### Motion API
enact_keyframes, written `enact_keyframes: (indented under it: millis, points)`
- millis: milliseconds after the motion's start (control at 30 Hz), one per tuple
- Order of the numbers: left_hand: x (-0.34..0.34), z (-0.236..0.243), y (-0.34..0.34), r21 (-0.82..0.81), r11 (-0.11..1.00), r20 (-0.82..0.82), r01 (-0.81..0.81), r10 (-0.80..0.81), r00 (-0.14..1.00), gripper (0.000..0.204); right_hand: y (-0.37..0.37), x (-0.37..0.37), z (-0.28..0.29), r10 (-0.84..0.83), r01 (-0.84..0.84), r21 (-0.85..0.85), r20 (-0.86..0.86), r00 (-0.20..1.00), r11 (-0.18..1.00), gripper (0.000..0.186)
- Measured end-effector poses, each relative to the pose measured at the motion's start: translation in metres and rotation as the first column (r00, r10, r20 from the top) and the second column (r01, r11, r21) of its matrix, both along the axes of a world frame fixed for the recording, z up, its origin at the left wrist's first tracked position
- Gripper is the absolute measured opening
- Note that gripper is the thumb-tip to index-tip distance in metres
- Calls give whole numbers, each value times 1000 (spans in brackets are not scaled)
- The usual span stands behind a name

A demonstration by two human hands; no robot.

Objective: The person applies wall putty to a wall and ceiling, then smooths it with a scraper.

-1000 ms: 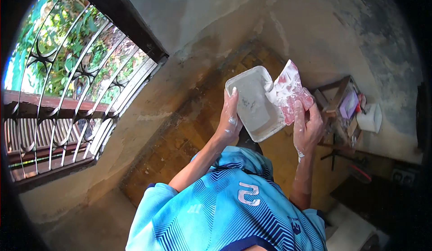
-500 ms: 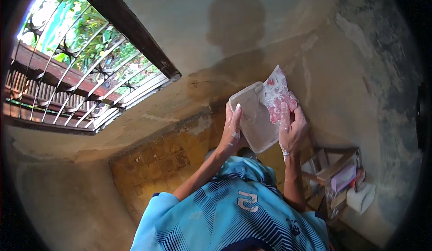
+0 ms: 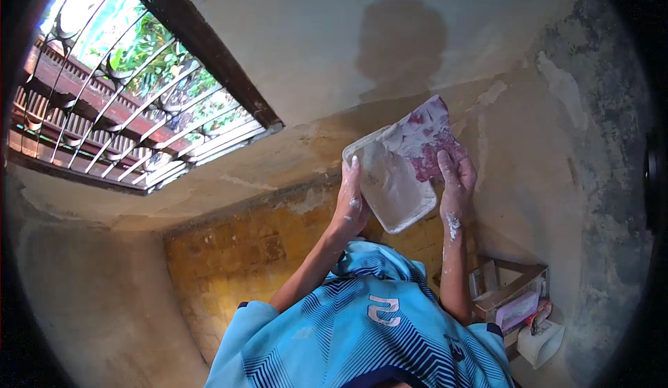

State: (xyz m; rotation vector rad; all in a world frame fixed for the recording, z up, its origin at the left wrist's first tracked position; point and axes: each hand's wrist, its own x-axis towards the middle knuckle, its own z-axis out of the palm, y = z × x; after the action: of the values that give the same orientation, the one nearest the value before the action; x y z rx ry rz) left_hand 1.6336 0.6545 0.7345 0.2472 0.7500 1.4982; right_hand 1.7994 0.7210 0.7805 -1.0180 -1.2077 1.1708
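My left hand (image 3: 350, 204) grips the left edge of a shallow, whitish rectangular tray (image 3: 410, 221), thumb over the rim. White residue coats the tray's inside. My right hand (image 3: 456, 185) is closed on a flat, reddish putty spreader (image 3: 433, 138) smeared with white paste. The thumb lies on the spreader's face; the fingers behind are partly hidden. The spreader overlaps the tray's upper right side, seemingly against it. White paste spots both hands and the right wrist.
A barred window (image 3: 132, 103) with a dark wooden frame is at upper left. Patchy plastered wall (image 3: 292, 12) rises ahead. At lower right stands a wooden stool or rack (image 3: 518, 287) with a purple box (image 3: 517, 309) and a white container (image 3: 541, 344). Yellowish tiles (image 3: 236, 249) lie below.
The spreader has tilted and now covers more of the tray's upper edge. The tray has shifted slightly left. The whole view has turned a little.
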Motion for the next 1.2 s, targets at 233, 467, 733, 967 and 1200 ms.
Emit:
enact_keyframes:
  millis: [233, 467, 733, 967, 1200]
  points:
    - [-5, 40, 54, 19, 999, 4, 50, -50, 999, 64, 49, 4, 14, -148, 36, -260, -426, 892, 965, 26]
    - [19, 61, 130, 30, 996, 3, 84, -84, 996, 68, 127, 35, 38, -129, -137, -294, -730, 671, 946, 30]
    - [82, 74, 229, 71, 996, -34, -56, 59, 998, 70, 264, 108, 87, -26, -302, -245, -813, 581, 921, 32]
    - [134, 62, 307, 121, 959, 0, -256, 258, 966, 68, 416, 158, 110, -6, -127, -172, -616, 788, 977, 35]
    - [154, 57, 344, 109, 894, -40, -434, 440, 897, 68, 546, 173, 118, -44, 58, 50, -240, 970, 997, 19]
